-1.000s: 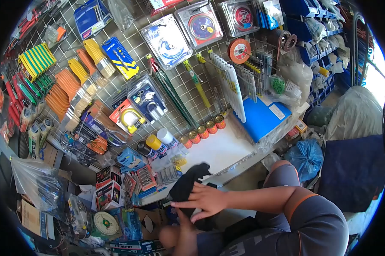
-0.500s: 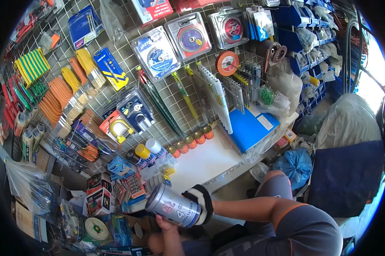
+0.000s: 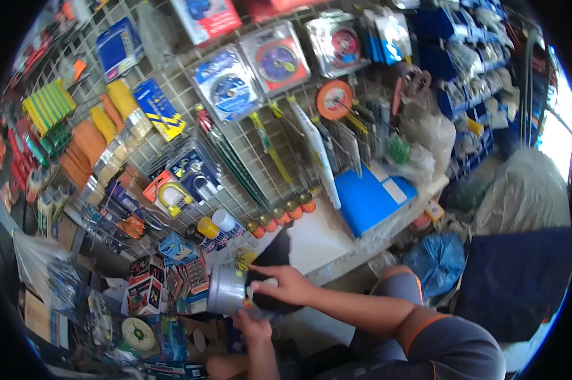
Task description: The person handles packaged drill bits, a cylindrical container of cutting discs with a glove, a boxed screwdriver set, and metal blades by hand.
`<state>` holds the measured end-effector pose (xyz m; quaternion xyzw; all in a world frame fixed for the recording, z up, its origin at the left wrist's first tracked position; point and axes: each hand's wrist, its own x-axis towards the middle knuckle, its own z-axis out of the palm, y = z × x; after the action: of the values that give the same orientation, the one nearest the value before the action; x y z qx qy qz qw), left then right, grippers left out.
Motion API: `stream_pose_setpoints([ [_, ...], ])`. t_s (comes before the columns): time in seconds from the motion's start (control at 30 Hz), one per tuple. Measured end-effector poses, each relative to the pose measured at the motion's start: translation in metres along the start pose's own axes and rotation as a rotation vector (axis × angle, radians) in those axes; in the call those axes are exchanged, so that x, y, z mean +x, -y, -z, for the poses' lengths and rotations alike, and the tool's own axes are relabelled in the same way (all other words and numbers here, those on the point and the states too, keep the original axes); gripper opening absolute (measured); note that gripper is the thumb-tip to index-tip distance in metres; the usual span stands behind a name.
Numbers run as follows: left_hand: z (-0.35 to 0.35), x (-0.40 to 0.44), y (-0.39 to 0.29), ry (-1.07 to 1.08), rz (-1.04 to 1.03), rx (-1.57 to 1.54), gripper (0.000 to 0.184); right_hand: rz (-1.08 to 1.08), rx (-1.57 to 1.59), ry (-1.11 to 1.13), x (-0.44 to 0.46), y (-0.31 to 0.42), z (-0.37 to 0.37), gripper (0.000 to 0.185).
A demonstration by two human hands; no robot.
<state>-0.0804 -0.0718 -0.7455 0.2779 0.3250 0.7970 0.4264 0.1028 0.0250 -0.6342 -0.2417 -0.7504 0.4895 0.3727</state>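
A silver can [image 3: 226, 289] lies tilted on its side, low in the middle of the view. Fingers of my left hand [image 3: 253, 327] wrap the can from below. My right hand [image 3: 284, 285] presses a black cloth [image 3: 274, 253] on the can's right part, with the thumb over it. One end of the cloth sticks up toward the white shelf [image 3: 321, 234]. Part of the can's print is covered by the cloth and my hand.
Small orange cans [image 3: 280, 216] and spray cans [image 3: 222, 220] stand along the shelf's back, near a blue folder [image 3: 373, 197]. Tools hang on the wire grid above. A dial scale [image 3: 138, 334] is at the lower left, a blue bag [image 3: 435, 264] at the right.
The can was out of sight behind the cloth and hands, then showed its printed side. Now it has turned and moved slightly left, and my right hand and the cloth lie over its side.
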Motion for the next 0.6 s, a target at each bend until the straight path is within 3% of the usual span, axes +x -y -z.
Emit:
stream_pose_setpoints([
  [0.03, -0.017, -0.011, -0.003, 0.104, -0.047, 0.072, 0.076, -0.008, -0.151, 0.103, -0.003, 0.016, 0.007, 0.076],
  [0.1, -0.005, -0.011, 0.017, 0.239, -0.042, 0.179, 0.072, 0.168, -0.112, 0.115, -0.008, 0.013, 0.004, 0.082],
  [0.13, -0.036, -0.019, 0.008, 0.204, 0.01, 0.146, 0.083, 0.36, -0.144, -0.011, -0.005, 0.014, 0.002, 0.088],
  [0.17, -0.045, -0.023, 0.01, 0.268, 0.032, 0.113, 0.09, 0.217, -0.038, 0.07, -0.011, 0.018, 0.012, 0.079],
  [0.23, -0.048, -0.031, 0.012, 0.397, 0.067, 0.05, 0.107, 0.211, -0.188, 0.228, -0.007, 0.019, 0.026, 0.068],
  [0.27, -0.056, -0.033, 0.014, 0.361, 0.038, 0.086, 0.115, 0.232, -0.243, 0.24, -0.004, 0.02, 0.028, 0.061],
  [0.4, -0.045, -0.048, 0.032, 0.292, 0.074, 0.235, 0.112, -0.057, -0.644, 0.35, -0.008, 0.028, 0.024, 0.07],
  [0.5, -0.038, -0.047, 0.012, 0.403, -0.012, 0.781, 0.113, -0.334, -0.781, 0.315, -0.003, 0.027, 0.002, 0.069],
  [0.6, -0.03, -0.05, 0.013, 0.392, -0.008, 0.742, 0.115, -0.34, -0.643, 0.33, 0.006, -0.007, 0.007, 0.06],
])
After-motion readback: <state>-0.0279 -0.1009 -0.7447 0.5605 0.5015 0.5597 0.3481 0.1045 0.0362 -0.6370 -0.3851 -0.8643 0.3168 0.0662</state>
